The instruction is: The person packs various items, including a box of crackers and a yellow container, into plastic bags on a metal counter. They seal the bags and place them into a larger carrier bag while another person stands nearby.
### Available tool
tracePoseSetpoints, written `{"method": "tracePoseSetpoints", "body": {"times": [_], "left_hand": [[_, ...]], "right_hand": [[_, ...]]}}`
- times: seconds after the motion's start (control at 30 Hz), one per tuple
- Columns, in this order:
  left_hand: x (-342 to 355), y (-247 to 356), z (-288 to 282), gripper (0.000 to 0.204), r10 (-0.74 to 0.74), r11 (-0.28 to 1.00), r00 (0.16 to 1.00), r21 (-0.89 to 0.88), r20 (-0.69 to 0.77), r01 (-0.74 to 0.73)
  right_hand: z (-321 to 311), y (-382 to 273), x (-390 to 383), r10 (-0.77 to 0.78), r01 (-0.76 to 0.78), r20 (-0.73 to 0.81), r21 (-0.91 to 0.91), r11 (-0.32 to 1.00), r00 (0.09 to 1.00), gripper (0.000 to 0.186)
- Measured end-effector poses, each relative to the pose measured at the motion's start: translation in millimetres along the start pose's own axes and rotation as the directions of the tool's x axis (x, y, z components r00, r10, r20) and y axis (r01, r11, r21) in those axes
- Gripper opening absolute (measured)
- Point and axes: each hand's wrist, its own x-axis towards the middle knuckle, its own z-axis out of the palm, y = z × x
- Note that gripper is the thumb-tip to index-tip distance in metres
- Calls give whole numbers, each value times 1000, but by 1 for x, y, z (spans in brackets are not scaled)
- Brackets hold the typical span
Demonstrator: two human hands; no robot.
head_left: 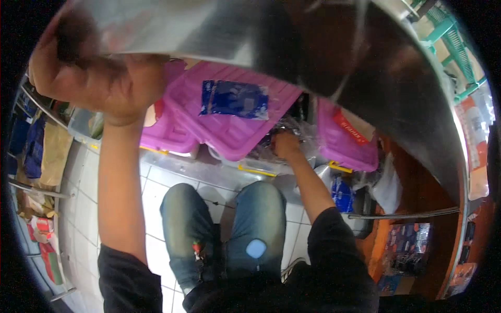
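Note:
My left hand [112,86] is raised at the lower edge of a shiny metal tabletop [245,36], touching it; its fingers are mostly hidden there. Lower down, my right hand [286,145] reaches under the metal into crinkled clear plastic [308,133], between two lidded storage boxes. Its fingers look curled, but what they hold is hidden. Left of it, a pink box lid [229,138] lies tilted, with a blue plastic packet [235,99] on top. To its right is another pink lid [347,143] carrying a red and beige packet [355,128].
Yellow clips [257,170] show on the boxes' front edges. A blue packet [342,195] and a white plastic bag [387,185] are at the right, near a wooden cabinet [417,208]. Racks with packages [44,235] line the left. My knees are over white floor tiles [78,208].

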Motion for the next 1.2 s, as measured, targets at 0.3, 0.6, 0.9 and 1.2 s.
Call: {"method": "tracePoseSetpoints", "body": {"times": [0.3,0.6,0.9,1.2], "left_hand": [[13,-13,8,72,379,915,921,110,94,-388],[11,-13,6,64,398,908,908,83,134,-410],[7,0,7,65,314,910,945,254,94,-328],[7,38,5,62,-2,966,993,255,122,-29]], "right_hand": [[-50,21,-32,55,-30,125,-196,980,991,20],[-91,10,-50,-270,276,68,-359,892,960,16],[-126,3,-55,-61,46,-184,-85,995,981,29],[-128,-7,-93,567,373,-468,883,284,677,22]]}}
